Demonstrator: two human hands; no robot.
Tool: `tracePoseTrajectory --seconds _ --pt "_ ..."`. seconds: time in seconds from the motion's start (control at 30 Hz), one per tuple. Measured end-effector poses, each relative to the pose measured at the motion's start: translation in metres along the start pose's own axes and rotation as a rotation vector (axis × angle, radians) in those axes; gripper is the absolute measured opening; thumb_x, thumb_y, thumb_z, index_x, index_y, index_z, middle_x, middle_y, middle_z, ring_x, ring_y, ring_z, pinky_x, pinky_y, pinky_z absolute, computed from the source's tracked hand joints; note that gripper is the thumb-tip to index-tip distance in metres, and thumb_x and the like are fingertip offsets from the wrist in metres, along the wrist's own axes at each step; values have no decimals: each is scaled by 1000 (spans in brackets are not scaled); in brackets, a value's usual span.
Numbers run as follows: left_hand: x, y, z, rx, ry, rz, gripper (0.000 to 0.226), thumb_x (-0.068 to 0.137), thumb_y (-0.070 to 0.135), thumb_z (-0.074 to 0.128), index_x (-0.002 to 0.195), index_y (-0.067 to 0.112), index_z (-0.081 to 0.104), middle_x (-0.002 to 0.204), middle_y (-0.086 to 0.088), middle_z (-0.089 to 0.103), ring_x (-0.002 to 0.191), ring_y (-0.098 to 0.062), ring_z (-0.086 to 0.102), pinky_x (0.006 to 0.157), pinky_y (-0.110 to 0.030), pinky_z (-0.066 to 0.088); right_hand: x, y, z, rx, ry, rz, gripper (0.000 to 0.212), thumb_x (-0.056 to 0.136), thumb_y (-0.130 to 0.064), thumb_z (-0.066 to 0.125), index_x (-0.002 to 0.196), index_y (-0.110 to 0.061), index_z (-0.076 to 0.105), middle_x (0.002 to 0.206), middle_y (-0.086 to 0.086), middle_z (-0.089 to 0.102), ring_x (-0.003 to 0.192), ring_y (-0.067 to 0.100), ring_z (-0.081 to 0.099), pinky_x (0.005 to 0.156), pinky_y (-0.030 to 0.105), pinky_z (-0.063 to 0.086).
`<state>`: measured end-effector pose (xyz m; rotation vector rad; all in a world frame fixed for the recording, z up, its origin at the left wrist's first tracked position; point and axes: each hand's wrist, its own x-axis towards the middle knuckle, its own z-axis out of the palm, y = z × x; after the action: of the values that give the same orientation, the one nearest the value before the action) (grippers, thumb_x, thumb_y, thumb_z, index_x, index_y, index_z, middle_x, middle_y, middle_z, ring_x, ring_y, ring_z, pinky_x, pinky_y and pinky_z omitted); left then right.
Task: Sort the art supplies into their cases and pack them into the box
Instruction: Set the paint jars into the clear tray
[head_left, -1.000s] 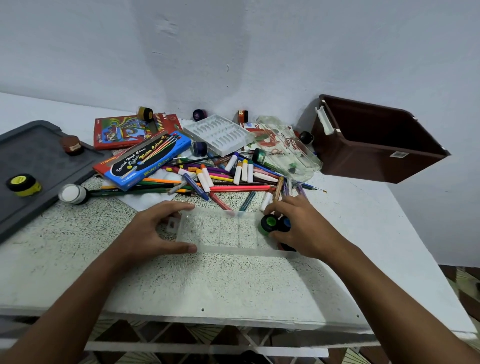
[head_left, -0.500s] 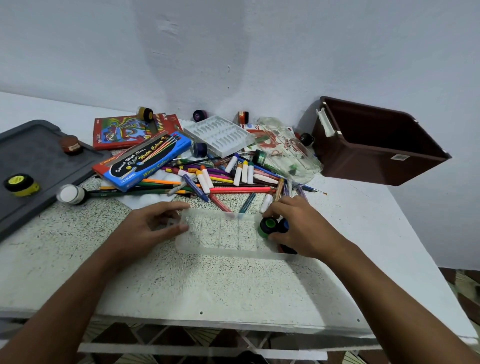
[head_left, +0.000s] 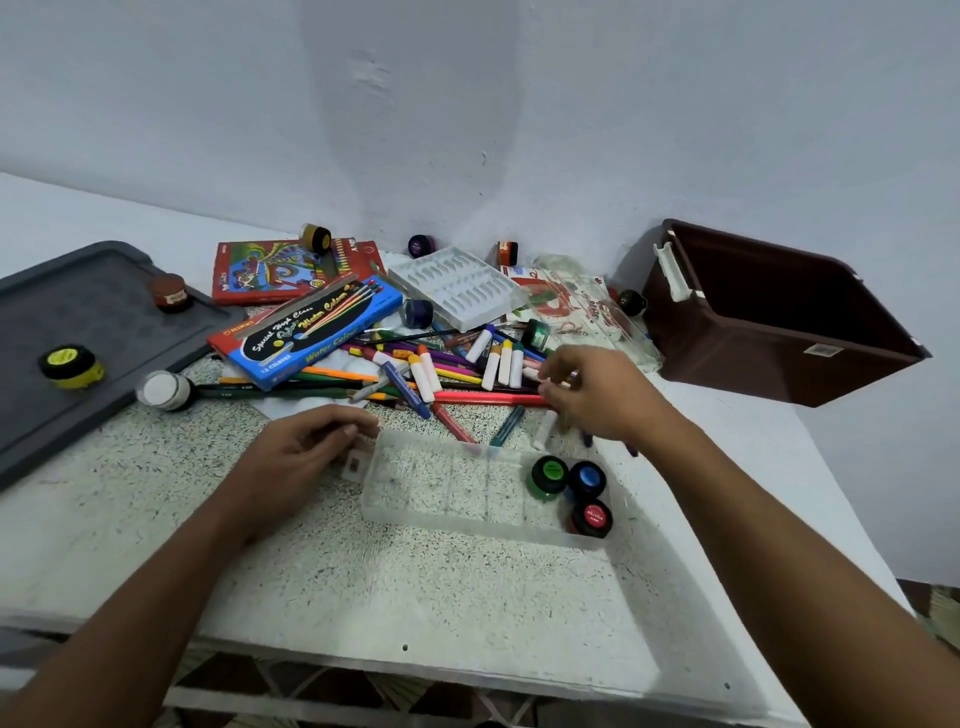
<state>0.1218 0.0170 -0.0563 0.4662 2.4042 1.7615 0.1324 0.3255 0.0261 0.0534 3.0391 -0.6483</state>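
A clear plastic case (head_left: 415, 519) lies on the speckled table. At its right end stand a green-lidded paint pot (head_left: 549, 475), a blue-lidded one (head_left: 588, 478) and a red-lidded one (head_left: 592, 517). My left hand (head_left: 296, 467) rests at the case's left end, fingers curled against its latch. My right hand (head_left: 597, 392) hovers over the heap of markers and coloured pencils (head_left: 457, 369), fingers loosely spread, holding nothing. The brown box (head_left: 769, 322) stands open at the right by the wall.
A grey lid (head_left: 62, 332) at the left bears a yellow pot (head_left: 70, 364) and a brown pot (head_left: 169, 292). A white pot (head_left: 163, 391), a blue watercolour pack (head_left: 306, 332), a red crayon box (head_left: 270, 270), a white tray insert (head_left: 457, 293) and a clear pouch (head_left: 576, 312) lie around.
My right hand has let go of the pots in the case and lifted back over the marker heap. My left hand shifted along the case's left end.
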Motion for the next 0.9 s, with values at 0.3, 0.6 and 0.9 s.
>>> tracePoseTrajectory --seconds 0.3,0.6,0.9 --pt "-1 1 0 37 13 -13 22 92 5 60 99 20 74 97 12 72 87 -1 66 76 -7 47 83 -2 15 -856 34 -149 47 90 -29 62 135 -24 51 143 14 34 134 37 26 106 57 29" --pt "0 5 2 -1 -1 -44 21 92 2 59 101 14 73 98 8 73 91 -1 66 77 -6 47 93 -4 16 -1039 33 -189 35 89 -29 61 124 -24 61 137 14 34 129 35 32 105 56 34" --pt "-1 7 1 -3 -21 -43 20 92 0 58 101 10 73 99 -2 73 87 0 66 74 -6 46 92 5 13 -954 64 -269 41 91 -24 58 131 -22 54 133 16 39 124 36 36 101 53 37"
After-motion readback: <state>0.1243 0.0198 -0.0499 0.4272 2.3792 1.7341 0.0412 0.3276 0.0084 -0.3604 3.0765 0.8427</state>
